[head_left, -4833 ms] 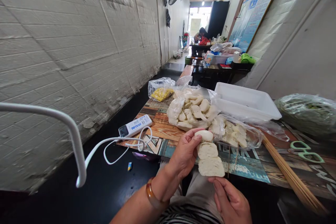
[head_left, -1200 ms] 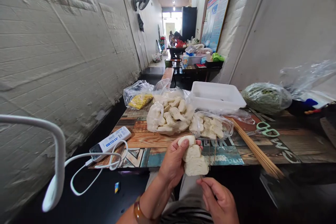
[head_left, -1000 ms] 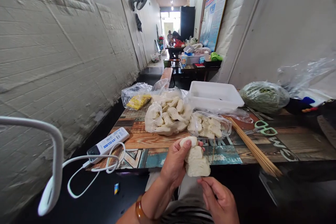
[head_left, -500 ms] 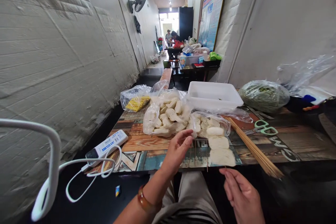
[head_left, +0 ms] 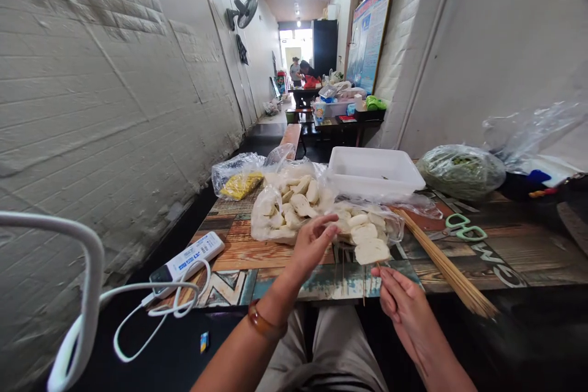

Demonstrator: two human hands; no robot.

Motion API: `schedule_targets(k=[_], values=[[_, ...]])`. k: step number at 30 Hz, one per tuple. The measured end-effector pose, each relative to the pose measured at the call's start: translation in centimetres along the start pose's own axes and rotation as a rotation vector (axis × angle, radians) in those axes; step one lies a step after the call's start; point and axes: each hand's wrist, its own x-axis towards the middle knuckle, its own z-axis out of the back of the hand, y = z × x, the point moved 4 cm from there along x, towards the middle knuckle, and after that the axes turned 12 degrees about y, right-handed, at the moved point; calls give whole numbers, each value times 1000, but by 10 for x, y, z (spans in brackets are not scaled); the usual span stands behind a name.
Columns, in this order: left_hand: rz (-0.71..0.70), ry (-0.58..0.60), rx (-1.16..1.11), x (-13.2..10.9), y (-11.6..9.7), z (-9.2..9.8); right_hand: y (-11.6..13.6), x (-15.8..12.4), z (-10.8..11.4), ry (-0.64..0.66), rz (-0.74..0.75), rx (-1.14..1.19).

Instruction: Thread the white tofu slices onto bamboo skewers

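Three pale flat dough slices (head_left: 367, 244), threaded on a thin bamboo skewer (head_left: 379, 267) pinched by the right hand (head_left: 404, 309), hover just over the clear plastic bag (head_left: 392, 225) on the patterned wooden table (head_left: 257, 254), left hand (head_left: 315, 240) loosely open and empty beside them: apparently a laying-down, which calls for a level release.

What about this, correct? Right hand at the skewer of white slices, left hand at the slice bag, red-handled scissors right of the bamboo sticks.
One error: the scissors have green handles, not red (head view). The rest stands: right hand at the skewer of white slices, left hand at the slice bag, scissors right of the bamboo sticks.
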Motion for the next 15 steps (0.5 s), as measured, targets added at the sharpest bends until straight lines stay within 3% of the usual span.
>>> schedule_targets(k=[5,15], values=[[-5,-14,3,-3,-11,2,7,12,-14,76,-14,14],[-115,193,102,-16,-29,-19,14,42,-20,43,51,-225]])
